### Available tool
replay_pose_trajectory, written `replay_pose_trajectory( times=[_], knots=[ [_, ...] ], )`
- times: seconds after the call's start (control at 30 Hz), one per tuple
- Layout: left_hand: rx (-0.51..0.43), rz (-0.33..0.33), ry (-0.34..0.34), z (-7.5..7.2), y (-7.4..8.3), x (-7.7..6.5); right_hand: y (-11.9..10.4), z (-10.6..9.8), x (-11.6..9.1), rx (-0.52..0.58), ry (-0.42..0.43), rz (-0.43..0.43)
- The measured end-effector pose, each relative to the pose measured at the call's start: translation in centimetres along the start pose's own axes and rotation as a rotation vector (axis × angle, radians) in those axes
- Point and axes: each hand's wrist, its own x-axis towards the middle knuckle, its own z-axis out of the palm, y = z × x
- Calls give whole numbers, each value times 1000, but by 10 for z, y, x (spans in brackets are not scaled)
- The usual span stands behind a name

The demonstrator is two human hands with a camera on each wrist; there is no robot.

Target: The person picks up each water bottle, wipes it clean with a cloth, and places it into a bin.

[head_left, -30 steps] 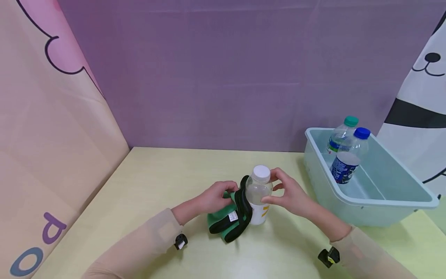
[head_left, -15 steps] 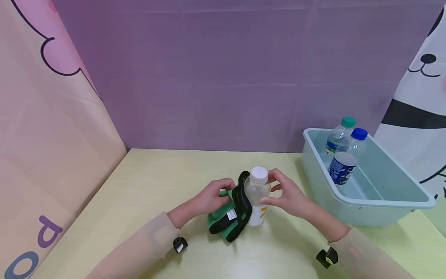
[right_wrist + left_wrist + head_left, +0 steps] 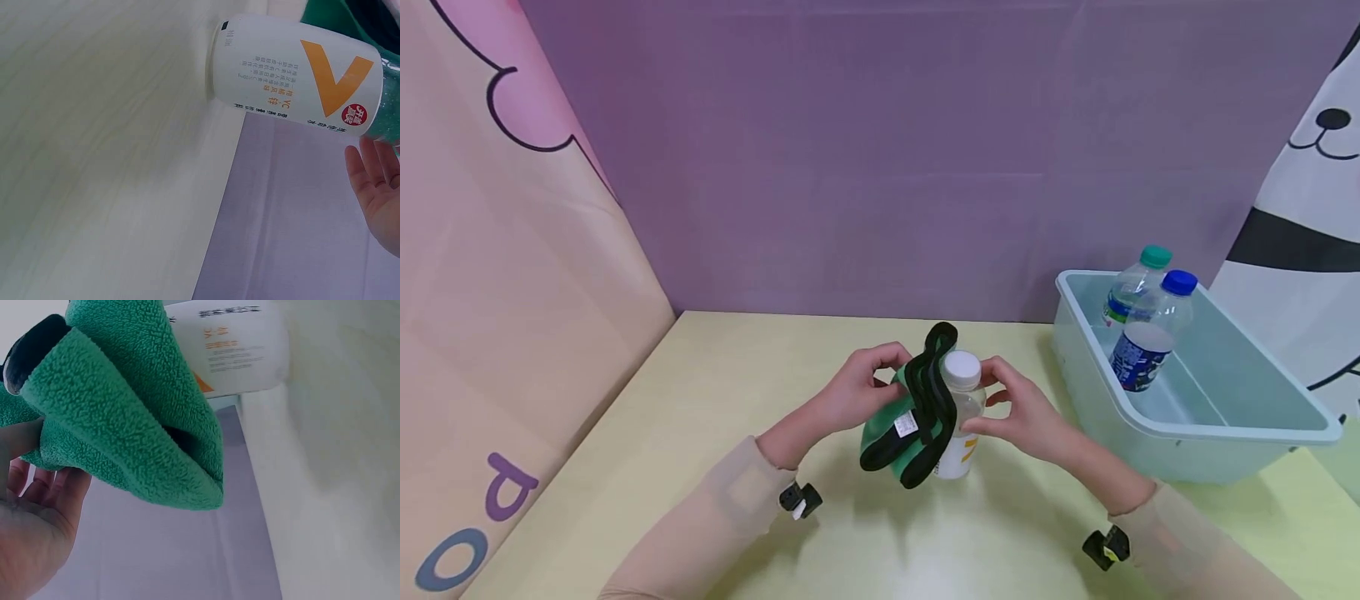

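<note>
My left hand pinches a folded green terry cloth with black trim and a small white tag, held up above the table. In the left wrist view the thumb and fingers grip one side of this green cloth. Against its right side stands an upright clear bottle with a white cap, partly hidden by the cloth. Thumb and fingers of my right hand hold the bottle's upper body from the right. A white label with an orange V shows on the bottle in the right wrist view.
A pale blue plastic tub stands on the right of the table. Inside it are a green-capped bottle and a blue-capped bottle. A purple cloth backdrop rises behind the table.
My left hand has moved up, lifting the cloth higher, so its top now rises above the bottle's cap. The right hand and the bottle stay in place.
</note>
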Motion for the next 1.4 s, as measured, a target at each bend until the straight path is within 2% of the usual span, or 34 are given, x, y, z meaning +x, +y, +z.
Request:
replay_pose_trajectory(
  times=[0.17, 0.4, 0.57, 0.87, 1.1, 1.23, 1.4],
  knots=[
    [3, -6, -4, -1, 5, 2, -1, -1, 1, 15, -12, 18],
    [19, -18, -27, 0, 1, 1, 0, 0, 1, 13, -6, 5],
    [47, -44, -60, 2, -10, -2, 1, 1, 0, 13, -6, 2],
    [152, -17, -144, 10, -34, -8, 1, 1, 0, 4, -2, 17],
    [240, -45, -221, 16, -48, -12, 3, 2, 1, 5, -4, 22],
    [236, -31, -194, 15, -48, -14, 3, 2, 1, 6, -3, 14],
    [138, -43, -103, 13, -35, -12, 3, 2, 0, -1, 5, 0]
  ],
)
